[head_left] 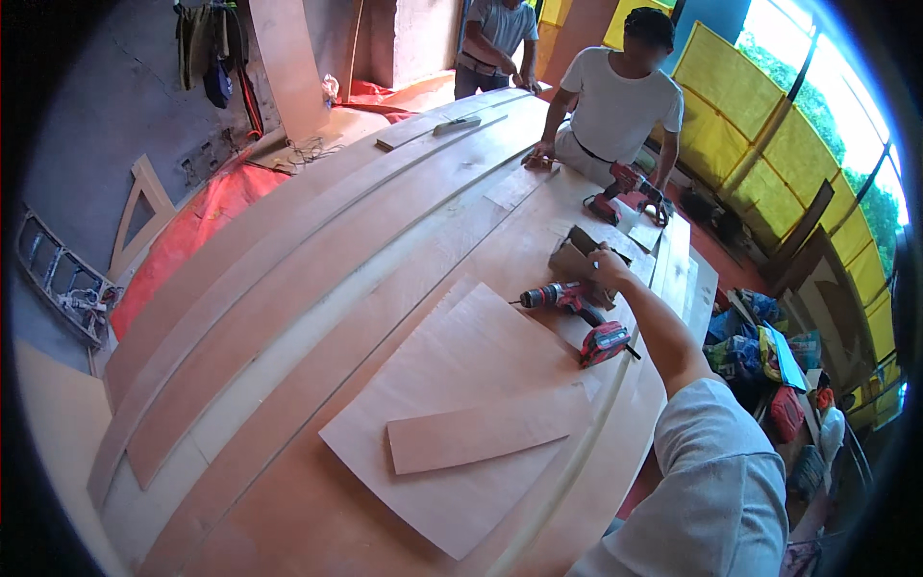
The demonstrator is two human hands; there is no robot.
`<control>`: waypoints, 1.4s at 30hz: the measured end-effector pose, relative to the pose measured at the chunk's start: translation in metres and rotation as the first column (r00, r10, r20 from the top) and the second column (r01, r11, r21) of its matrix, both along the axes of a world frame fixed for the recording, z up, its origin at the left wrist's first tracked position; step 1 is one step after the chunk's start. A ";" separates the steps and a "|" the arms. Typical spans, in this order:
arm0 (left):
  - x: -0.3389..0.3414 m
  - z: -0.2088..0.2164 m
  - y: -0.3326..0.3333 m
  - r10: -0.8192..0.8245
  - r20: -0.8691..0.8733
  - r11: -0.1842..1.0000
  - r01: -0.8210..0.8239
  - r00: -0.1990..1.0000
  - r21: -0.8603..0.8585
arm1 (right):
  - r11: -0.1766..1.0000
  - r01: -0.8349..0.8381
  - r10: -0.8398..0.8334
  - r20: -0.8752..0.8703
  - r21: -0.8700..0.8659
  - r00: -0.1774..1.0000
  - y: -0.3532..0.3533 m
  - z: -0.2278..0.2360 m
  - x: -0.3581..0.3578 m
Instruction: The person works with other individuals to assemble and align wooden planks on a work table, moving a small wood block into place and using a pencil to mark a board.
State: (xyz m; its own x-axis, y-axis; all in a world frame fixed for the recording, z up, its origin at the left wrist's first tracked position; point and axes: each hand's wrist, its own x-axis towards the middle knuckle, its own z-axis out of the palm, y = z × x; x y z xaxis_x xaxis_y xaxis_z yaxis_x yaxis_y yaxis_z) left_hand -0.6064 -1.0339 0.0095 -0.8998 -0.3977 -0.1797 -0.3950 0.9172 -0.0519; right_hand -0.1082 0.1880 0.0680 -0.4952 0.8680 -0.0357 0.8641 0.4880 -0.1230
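My right arm reaches forward from the lower right, and my right hand (610, 266) is at a small open cardboard box (571, 260). The fingers look curled against the near right side of the box; its inside is dark and cannot be made out. Just this side of the box, a red and black cordless drill (575, 300) lies on its side, its bit pointing left. Closer to me, a thin rectangular wooden strip (490, 429) rests on a larger flat wooden sheet (452, 351). My left hand is not in view.
The wide curved wooden work surface (240, 490) carries long strips. Across it, a person in a white shirt (615, 106) leans over beside another cordless drill (625, 192); a second person (498, 43) stands farther back. Bags (740, 351) and tools lie at right, a ladder (67, 279) at left.
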 end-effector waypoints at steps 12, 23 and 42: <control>0.012 -0.006 0.015 0.107 0.043 0.993 -0.105 0.993 -0.047 | 0.998 0.009 -0.008 0.014 -0.056 1.000 0.016 0.006 0.007; 0.011 -0.017 0.017 0.042 0.115 0.998 -0.037 0.992 -0.045 | 0.997 0.068 -0.065 0.091 -0.041 0.994 0.006 0.003 -0.002; 0.072 0.100 0.264 -0.158 -0.028 0.976 0.152 0.987 -0.156 | 0.824 0.543 -0.384 -0.865 -0.163 0.323 0.341 -0.064 0.067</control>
